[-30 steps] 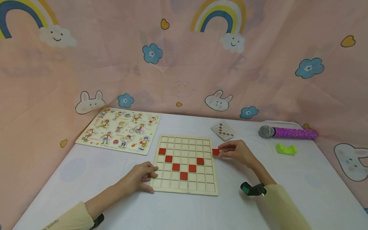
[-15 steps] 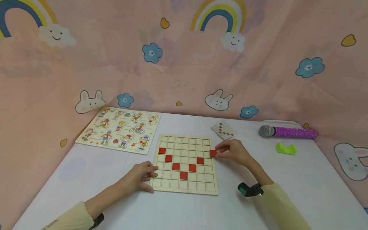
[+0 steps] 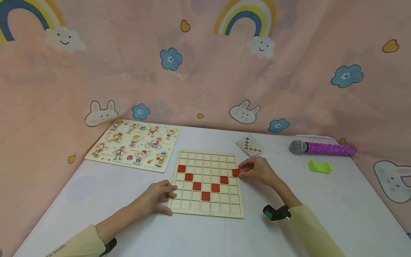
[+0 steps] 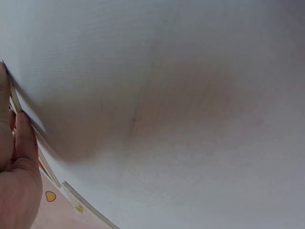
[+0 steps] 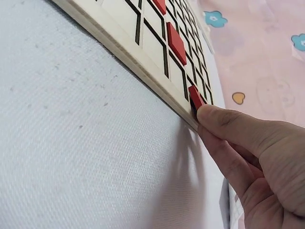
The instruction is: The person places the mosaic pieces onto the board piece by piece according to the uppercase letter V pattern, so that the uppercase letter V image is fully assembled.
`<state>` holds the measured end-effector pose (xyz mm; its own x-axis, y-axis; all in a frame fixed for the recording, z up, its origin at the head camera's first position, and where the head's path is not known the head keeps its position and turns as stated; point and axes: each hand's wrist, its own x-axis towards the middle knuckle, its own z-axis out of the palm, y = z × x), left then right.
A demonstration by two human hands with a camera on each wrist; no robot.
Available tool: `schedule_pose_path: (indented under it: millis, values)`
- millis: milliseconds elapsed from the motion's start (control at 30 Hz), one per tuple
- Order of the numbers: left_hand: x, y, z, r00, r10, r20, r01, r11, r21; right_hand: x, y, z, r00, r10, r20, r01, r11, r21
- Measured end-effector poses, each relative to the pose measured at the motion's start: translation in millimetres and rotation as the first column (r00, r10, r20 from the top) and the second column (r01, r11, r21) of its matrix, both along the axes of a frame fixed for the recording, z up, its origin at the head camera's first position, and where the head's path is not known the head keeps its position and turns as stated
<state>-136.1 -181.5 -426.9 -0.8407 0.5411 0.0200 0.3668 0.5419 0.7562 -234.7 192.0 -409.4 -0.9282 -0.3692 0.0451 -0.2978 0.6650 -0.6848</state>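
A wooden grid board (image 3: 192,207) lies on the white table, with several red square tiles (image 3: 197,186) set in its cells in a V shape. My left hand (image 3: 155,198) grips the board's left edge near the front corner, fingers curled against the rim and thumb low beside it. Between thumb and fingers, my right hand (image 3: 258,171) pinches another red tile (image 5: 196,98). That tile is tilted over a cell in the board's right-hand column, its lower edge close to the grid. In the left wrist view, the left fingers (image 4: 26,138) touch the board's rim.
Behind the board lies a small pattern card (image 3: 250,145). A picture puzzle board (image 3: 135,144) is at the back left. On the right are a purple glittery microphone (image 3: 322,147) and a lime-green plastic piece (image 3: 320,166). A pink printed cloth (image 3: 205,71) hangs behind.
My right hand has moved left with the red tile, from just beyond the board's right edge to over its right-hand column. The left hand has stayed on the board.
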Motion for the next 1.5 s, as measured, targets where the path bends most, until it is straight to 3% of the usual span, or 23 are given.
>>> schedule_pose_path:
  millis: [133, 333, 700, 933, 1133, 1500]
  values:
    - [0.3, 0.0, -0.2, 1.000, -0.009, -0.015, 0.009, 1.000, 0.009, 0.3, -2, -2.7, 1.000, -0.020, 0.017, 0.020, 1.000, -0.006]
    - [1.1, -1.7, -2.0, 0.996, -0.031, -0.089, 0.033, 0.999, 0.022, 0.4, -4, -5.5, 1.000, 0.002, 0.021, -0.001, 1.000, -0.026]
    - [-2.1, 0.9, -2.0, 1.000, -0.007, -0.006, 0.007, 1.000, -0.017, 4.3, 1, -5.9, 0.999, 0.039, 0.027, -0.038, 0.999, -0.039]
    - [-1.4, 0.2, 1.6, 1.000, -0.002, 0.006, 0.002, 1.000, -0.021, 6.7, 4, -11.0, 0.994, -0.024, 0.107, 0.043, 0.983, -0.178]
    - [-1.6, -1.0, 1.8, 1.000, 0.009, 0.013, -0.009, 1.000, -0.012, 7.3, 2, -14.4, 0.985, -0.010, 0.174, 0.056, 0.963, -0.263]
    - [-2.8, -1.4, 3.3, 0.999, -0.025, 0.021, 0.024, 1.000, 0.015, 8.4, 0, -12.9, 0.981, -0.006, 0.195, 0.058, 0.964, -0.258]
